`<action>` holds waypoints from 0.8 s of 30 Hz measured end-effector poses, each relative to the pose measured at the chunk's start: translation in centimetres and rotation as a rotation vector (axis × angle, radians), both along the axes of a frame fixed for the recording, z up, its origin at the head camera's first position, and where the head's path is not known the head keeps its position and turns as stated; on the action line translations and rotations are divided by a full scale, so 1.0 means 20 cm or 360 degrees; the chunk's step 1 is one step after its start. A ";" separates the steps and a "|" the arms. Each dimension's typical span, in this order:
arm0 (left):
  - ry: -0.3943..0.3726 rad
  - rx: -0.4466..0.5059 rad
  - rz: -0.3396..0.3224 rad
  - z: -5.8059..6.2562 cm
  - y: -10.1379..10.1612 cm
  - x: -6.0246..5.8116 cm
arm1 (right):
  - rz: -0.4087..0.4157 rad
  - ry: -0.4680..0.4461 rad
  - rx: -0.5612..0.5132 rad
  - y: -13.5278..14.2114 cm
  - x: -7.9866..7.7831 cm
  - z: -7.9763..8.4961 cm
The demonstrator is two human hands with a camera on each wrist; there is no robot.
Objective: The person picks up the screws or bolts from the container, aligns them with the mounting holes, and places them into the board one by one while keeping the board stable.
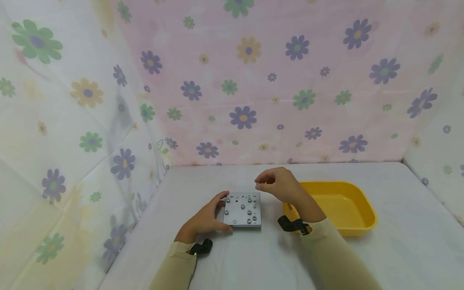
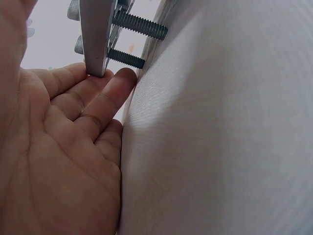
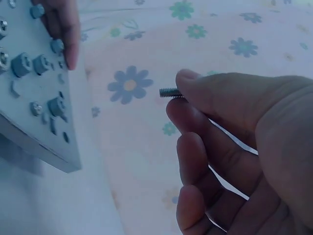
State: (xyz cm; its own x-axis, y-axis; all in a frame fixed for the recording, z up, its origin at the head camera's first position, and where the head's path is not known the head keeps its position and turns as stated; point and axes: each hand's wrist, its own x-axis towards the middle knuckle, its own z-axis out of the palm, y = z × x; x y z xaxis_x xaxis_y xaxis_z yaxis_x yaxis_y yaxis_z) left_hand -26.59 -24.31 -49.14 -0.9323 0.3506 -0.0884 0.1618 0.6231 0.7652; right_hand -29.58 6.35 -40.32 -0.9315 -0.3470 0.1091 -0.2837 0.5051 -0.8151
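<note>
1. Pinching a small grey threaded metal screw [image 3: 169, 92] between thumb and forefinger of the right hand [image 1: 280, 186], fingers curled round it, threaded tip poking out past the fingertips.
2. Hovering that screw just above and beyond the far right corner of the square grey metal plate [image 1: 243, 210], not touching it; long axis looking roughly level in the right wrist view, so probably needing tipping toward upright before meeting a hole.
3. Steadying the plate with the left hand [image 1: 206, 219], fingers curled round its left edge, thumb along the near edge; in the left wrist view, fingertips [image 2: 117, 83] tucking under the plate, which is standing raised on the shanks of fitted bolts [image 2: 138, 25] above the white cloth-covered table [image 1: 362, 262].
4. Showing several bolt heads already seated in the plate, with a few open holes [image 1: 236, 198] near its far edge; right hand clearly nearer those than the left.
5. Lying just right of the plate, behind the right forearm: a shallow yellow plastic tray [image 1: 348, 205].
6. Rising behind the plate: pale flowered fabric walls [image 1: 253, 80].
</note>
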 end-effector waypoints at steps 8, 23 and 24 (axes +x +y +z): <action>0.0002 -0.0005 -0.0004 -0.01 -0.01 0.00 | -0.0062 -0.0028 0.0073 -0.09 0.00 -0.07; -0.0001 0.0000 -0.0010 -0.01 -0.01 0.00 | -0.0154 -0.0112 0.0288 -0.15 -0.01 -0.13; 0.0000 0.0003 -0.0010 -0.01 -0.01 0.00 | -0.0155 -0.0120 0.0306 -0.15 -0.01 -0.13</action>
